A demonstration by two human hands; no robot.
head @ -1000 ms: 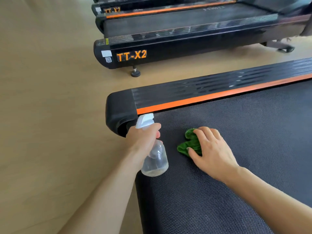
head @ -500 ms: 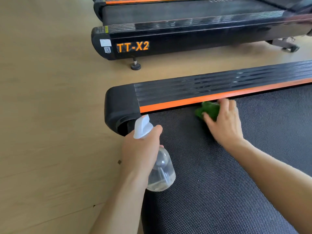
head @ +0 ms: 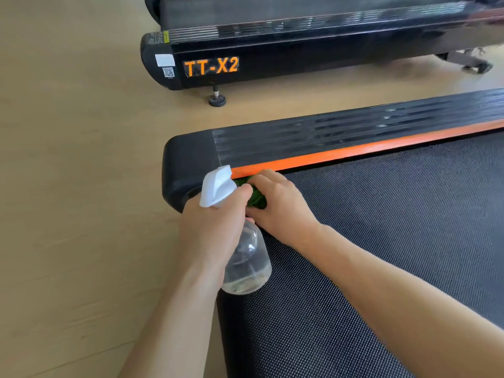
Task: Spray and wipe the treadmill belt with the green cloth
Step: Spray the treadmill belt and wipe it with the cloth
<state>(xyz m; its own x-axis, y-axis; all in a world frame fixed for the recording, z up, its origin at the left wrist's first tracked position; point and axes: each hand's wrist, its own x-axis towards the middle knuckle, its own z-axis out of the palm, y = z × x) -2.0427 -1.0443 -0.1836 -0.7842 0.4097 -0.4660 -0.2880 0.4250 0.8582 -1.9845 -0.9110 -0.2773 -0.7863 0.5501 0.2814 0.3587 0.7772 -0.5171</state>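
Note:
The black textured treadmill belt (head: 395, 241) fills the right and lower part of the view. My right hand (head: 281, 208) presses a crumpled green cloth (head: 255, 199) onto the belt's far left corner, right beside the orange stripe (head: 354, 152); the hand covers most of the cloth. My left hand (head: 215, 227) grips the neck of a clear spray bottle (head: 246, 266) with a white trigger head (head: 216, 186), held just over the belt's left end. A little liquid sits in the bottle's bottom.
A black ribbed side rail (head: 354, 126) and rounded end cap (head: 185, 165) border the belt. A second treadmill marked TT-X2 (head: 211, 67) stands beyond on the light wooden floor (head: 81, 186), with a levelling foot (head: 217, 99).
My right hand has slid the cloth left along the orange stripe to the belt's corner, close to my left hand. The bottle stays in the same grip.

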